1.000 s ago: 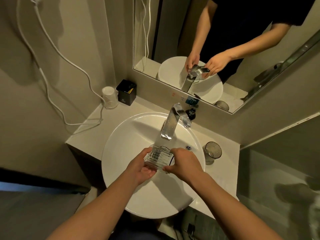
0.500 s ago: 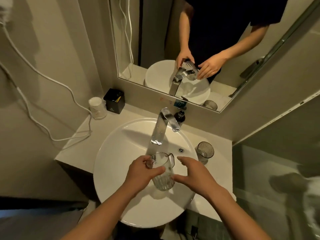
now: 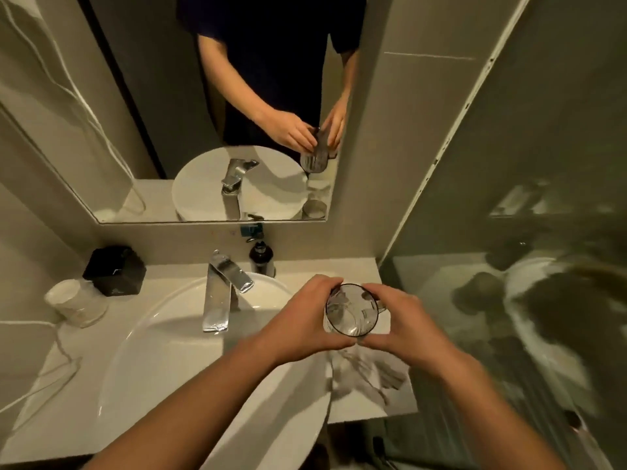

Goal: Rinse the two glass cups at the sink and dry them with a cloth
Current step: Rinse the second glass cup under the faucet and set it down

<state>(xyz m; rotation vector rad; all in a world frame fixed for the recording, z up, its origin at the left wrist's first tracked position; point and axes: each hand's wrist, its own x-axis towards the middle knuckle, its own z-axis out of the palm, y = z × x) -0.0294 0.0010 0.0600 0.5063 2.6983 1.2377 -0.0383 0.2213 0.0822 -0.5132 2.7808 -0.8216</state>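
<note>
Holding one glass cup [image 3: 353,309] between them, both hands sit over the right end of the counter [image 3: 298,266], just right of the sink [image 3: 163,337].

Left hand [image 3: 305,320]: fingers curled round the cup's left side, thumb at its near edge.
Right hand [image 3: 403,320]: fingers curled round the cup's right side, where a small handle shows; thumb meets the left thumb below the cup.
Glass cup: clear, ribbed, upright, mouth facing the camera, lifted above the counter surface. Whether water remains inside cannot be told.
Cloth [image 3: 366,371]: pale, crumpled, lying on the counter directly under the cup and hands, beside the sink rim.
Sink: round white basin set on the counter, left of the hands.
Faucet [image 3: 220,293]: chrome, at the back of the basin, spout pointing toward the bowl.
Dark bottle [image 3: 260,258]: behind the faucet, against the wall.
Black box [image 3: 115,271] and a white cup [image 3: 76,303]: left rear of the counter, side by side.
Mirror [image 3: 237,113]: above the counter, reflecting both hands, the basin and a second glass on the counter.
</note>
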